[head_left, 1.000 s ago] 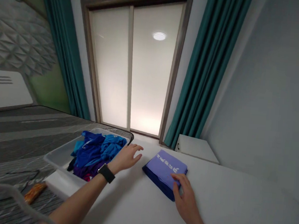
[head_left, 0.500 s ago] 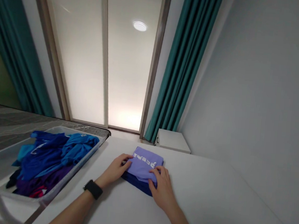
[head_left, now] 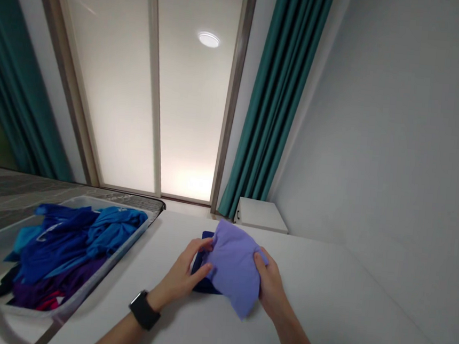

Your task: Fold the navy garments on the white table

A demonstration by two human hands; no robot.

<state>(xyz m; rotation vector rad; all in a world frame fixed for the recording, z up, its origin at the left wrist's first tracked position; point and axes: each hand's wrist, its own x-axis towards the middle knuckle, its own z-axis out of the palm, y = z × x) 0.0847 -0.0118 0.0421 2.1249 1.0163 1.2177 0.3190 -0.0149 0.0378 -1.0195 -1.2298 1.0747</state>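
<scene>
Lavender garment [head_left: 233, 263]: over the near part of the bench [head_left: 322, 308], overlapping a navy folded garment [head_left: 206, 286] that lies flat on the white top. Its surface is tilted and creased, with a loose corner pointing down toward the wearer; can't tell from here whether that corner touches the bench.

Right hand [head_left: 271, 285]: narrow grip, pinching the lavender garment's right edge, thumb on top, fingers behind. Likely reason: an edge hold carries thin fabric without crushing the middle.

Left hand [head_left: 180, 272]: thumb and fingers parted in a curve at the left edge, next to the navy garment. Can't tell whether cloth is pinched there. Presumably placed to steady that side while the right takes the weight. Smartwatch [head_left: 144, 310] on this wrist.

Left of the bench's work spot: clear plastic tub [head_left: 97, 277] with a jumbled clothes pile [head_left: 62, 243], blue, purple and red. Seems set there for easy reach, apart from the flat surface. Beyond the bench: low white cabinet [head_left: 263, 216], teal curtain [head_left: 284, 102].
</scene>
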